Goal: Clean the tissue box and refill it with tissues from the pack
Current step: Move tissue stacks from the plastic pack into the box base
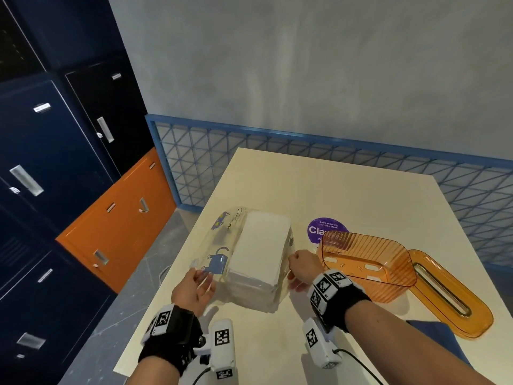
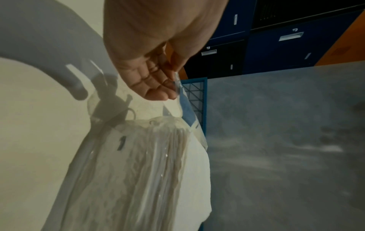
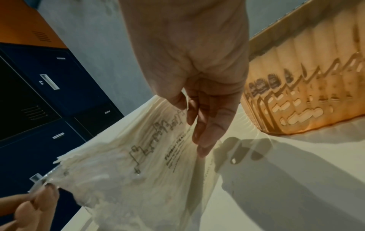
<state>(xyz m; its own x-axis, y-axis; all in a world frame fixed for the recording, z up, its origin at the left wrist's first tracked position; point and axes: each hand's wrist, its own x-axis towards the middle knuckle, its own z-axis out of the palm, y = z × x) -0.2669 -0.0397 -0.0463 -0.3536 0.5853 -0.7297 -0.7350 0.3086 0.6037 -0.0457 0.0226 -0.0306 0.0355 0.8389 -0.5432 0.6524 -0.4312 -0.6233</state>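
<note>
A tissue pack (image 1: 258, 245), a white stack in a clear printed wrapper, lies in the middle of the cream table (image 1: 333, 184). My left hand (image 1: 205, 276) pinches the wrapper's loose left flap between thumb and fingertips (image 2: 169, 92). My right hand (image 1: 293, 273) grips the wrapper on the pack's right side, thumb and fingers closed on the film (image 3: 197, 134). The film is stretched open between both hands, and the top of the tissue stack shows bare. The orange translucent tissue box (image 1: 369, 262) stands open and empty just right of my right wrist. Its slotted lid (image 1: 449, 298) lies flat beside it.
A purple round sticker (image 1: 319, 229) is on the table behind the box. Dark blue and orange lockers (image 1: 69, 162) stand to the left, beyond the table's left edge. A blue mesh railing (image 1: 277, 151) runs behind the table below a grey wall.
</note>
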